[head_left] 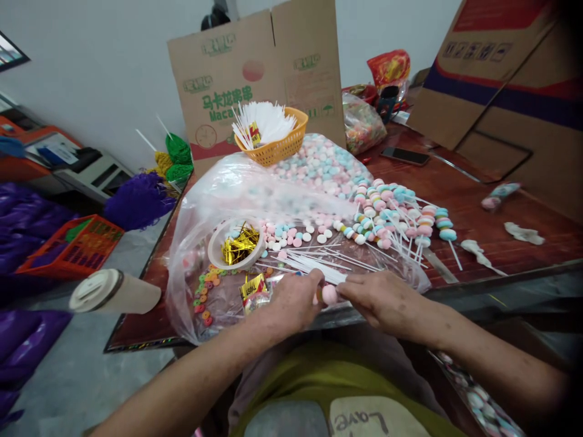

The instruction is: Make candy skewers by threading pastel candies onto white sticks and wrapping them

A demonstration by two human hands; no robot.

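My left hand is closed around a small candy skewer. A round pink candy and a ring-shaped one show beside its thumb, and the rest of the skewer is hidden by the fingers. From the other side my right hand has its fingers together at the pink candy; whatever is in them cannot be seen. White sticks lie just beyond both hands. Gold twist ties fill a white bowl. Coloured candy rings and a yellow-red wrapper are left of my left hand.
Finished candy skewers are piled at the right. A clear bag of pastel candies spreads across the table, with a yellow basket of white sticks on it. Cardboard boxes stand behind. A phone and a lidded cup lie nearby.
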